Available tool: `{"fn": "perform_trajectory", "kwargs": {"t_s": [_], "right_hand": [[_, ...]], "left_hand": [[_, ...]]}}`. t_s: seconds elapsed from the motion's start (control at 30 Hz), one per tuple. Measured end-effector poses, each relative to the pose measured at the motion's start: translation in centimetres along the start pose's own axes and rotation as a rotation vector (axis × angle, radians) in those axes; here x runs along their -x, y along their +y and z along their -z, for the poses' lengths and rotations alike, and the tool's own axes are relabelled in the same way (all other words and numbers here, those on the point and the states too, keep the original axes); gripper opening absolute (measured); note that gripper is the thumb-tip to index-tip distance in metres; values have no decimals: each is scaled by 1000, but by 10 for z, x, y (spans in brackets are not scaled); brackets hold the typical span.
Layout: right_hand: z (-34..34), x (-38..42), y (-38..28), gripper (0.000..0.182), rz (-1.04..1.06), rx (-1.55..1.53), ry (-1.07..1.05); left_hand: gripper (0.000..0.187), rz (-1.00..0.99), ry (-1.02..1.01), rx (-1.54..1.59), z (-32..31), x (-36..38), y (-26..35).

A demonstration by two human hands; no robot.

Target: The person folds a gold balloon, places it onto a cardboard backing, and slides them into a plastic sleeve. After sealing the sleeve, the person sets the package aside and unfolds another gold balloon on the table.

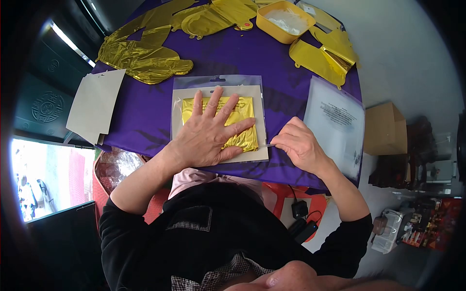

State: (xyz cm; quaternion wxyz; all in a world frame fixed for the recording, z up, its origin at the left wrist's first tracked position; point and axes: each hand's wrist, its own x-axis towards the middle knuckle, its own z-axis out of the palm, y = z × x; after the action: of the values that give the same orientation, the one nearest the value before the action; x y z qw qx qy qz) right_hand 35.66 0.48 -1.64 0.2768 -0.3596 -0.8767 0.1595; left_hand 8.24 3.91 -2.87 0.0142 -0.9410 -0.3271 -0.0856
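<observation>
My left hand (208, 128) lies flat with fingers spread on a folded gold foil balloon (248, 107). The folded foil rests against a beige card (250, 92), and both are inside a clear plastic bag (242, 80) with a hang hole at its top. Printed text shows on the bag between my fingers. Just right of the bag's lower right side, my right hand (299, 145) is closed in a pinch. A short, thin pale strip (266, 145) runs from its fingertips to the bag's edge.
Several gold foil balloons (150, 58) lie along the back of the purple-covered table (233, 53). A yellow tub (284, 22) with white contents stands there too. Clear printed bags (335, 126) are stacked at the right, beige cards (96, 104) at the left edge. An open cardboard box (386, 128) is beyond.
</observation>
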Motion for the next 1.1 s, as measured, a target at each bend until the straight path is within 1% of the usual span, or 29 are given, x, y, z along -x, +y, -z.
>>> {"fn": "perform_trajectory", "kwargs": {"t_s": [0.17, 0.37, 0.47, 0.53, 0.57, 0.6, 0.67, 0.7, 0.77, 0.8, 0.9, 0.97, 1.0, 1.03, 1.1], "right_hand": [[0, 0, 4, 18, -25, -48, -1], [5, -5, 8, 18, -1, -67, -46], [10, -6, 8, 15, -2, -101, -55], [14, -5, 10, 11, -73, -17, 89], [16, -5, 8, 11, -145, 62, 140], [14, -4, 9, 11, -148, 64, 143], [8, -4, 12, 16, -179, 341, 184], [7, -6, 10, 16, -184, 346, 188], [4, -14, 2, 20, -157, 518, 208], [3, -15, -5, 20, -155, 520, 209], [-5, -4, -36, 20, 53, 452, 244], [-18, 3, -51, 20, 40, 385, 196], [-24, 4, -53, 22, -5, 362, 197], [-26, 2, -55, 22, -4, 365, 194], [-29, -4, -57, 24, -92, 297, 162]], "left_hand": [[60, 0, -3, 2, 0, 0, 0], [59, -4, 1, 10, 0, 0, 0], [59, -4, 8, 9, -1, 0, 0], [59, -5, 16, 7, -1, 0, -1], [59, -3, 14, 8, -1, 0, -1], [60, -5, 12, 8, -1, 0, -1], [60, -11, 19, 4, -1, 0, -1], [60, -11, 25, 2, -2, 1, 0], [59, -23, 44, -17, -3, 0, 0], [59, -25, 61, -35, -3, 1, -1], [59, -26, 79, -27, -5, 1, -1], [59, -22, 91, -17, -6, 2, -1], [59, -22, 98, -15, -5, 2, -1], [59, -21, 101, -11, -5, 3, -1], [60, -9, 68, 7, -5, 3, -1]]}}
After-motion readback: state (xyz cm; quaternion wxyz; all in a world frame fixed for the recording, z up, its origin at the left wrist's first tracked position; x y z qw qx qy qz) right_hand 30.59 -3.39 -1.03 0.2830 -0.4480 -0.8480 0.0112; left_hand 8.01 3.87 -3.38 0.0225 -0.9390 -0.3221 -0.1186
